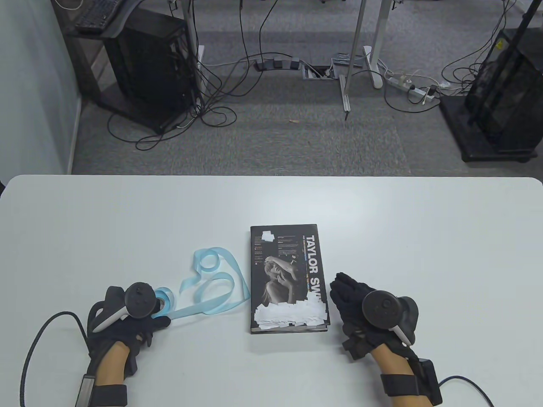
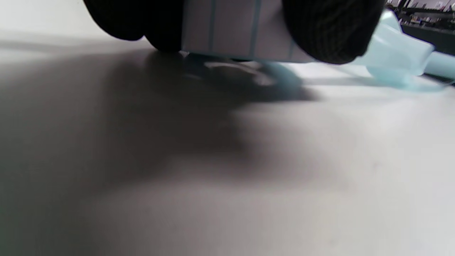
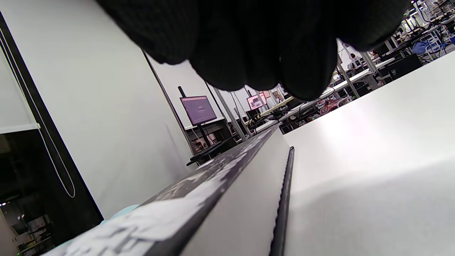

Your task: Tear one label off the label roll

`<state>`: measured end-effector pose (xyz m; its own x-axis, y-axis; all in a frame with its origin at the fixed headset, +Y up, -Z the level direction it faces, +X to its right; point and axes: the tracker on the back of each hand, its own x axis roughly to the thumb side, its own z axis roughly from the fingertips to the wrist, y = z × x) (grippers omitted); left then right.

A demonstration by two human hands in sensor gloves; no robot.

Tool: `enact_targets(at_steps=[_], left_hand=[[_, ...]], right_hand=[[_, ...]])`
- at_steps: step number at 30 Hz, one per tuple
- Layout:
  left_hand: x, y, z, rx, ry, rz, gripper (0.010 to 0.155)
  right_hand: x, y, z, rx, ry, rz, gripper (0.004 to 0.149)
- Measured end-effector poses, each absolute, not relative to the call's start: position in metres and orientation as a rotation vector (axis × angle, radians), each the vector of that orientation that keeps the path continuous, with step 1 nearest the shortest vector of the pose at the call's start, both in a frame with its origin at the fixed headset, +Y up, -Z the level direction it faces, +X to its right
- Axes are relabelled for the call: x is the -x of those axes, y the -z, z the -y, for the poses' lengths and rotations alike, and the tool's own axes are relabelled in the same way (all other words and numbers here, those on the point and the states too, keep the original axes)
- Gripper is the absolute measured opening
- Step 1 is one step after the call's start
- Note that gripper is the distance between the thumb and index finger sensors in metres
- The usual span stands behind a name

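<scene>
My left hand (image 1: 142,322) grips the label roll (image 1: 163,302) at the table's front left. In the left wrist view the roll (image 2: 241,32) shows white labels with blue lines between my gloved fingers (image 2: 327,32). A long pale blue backing strip (image 1: 212,280) curls loosely from the roll toward the book. My right hand (image 1: 352,296) is empty, its fingers stretched out, just right of the black book (image 1: 288,280). The book's near end carries several white labels (image 1: 292,316). In the right wrist view the book's edge (image 3: 231,199) lies below my fingers (image 3: 256,46).
The white table (image 1: 424,237) reaches to its far edge, with carpet, cables and computer towers beyond. Glove cables trail off the front edge on both sides.
</scene>
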<state>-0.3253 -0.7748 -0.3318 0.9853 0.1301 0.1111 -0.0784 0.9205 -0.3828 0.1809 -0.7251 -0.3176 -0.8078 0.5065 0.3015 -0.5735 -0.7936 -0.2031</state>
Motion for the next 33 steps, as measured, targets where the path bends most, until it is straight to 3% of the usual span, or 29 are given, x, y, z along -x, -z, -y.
enact_targets(at_steps=[8,13,24,33], left_hand=[[0.319,0.33,0.776,0.48,-0.084,0.124,0.073],[0.319,0.323,0.76,0.51,-0.161,0.112,0.079],[0.271,0.297,0.708,0.195,-0.206,0.363,0.082],[0.215,0.282,0.715,0.214,-0.147,0.545,0.092]], right_hand=[[-0.181,0.317,0.725,-0.313,-2.523,0.374,0.039],[-0.181,0.318,0.725,-0.31,-2.519,0.378,0.039],[-0.181,0.318,0.725,-0.318,-2.515,0.38,0.04],[-0.18,0.317,0.725,-0.326,-2.517,0.379,0.04]])
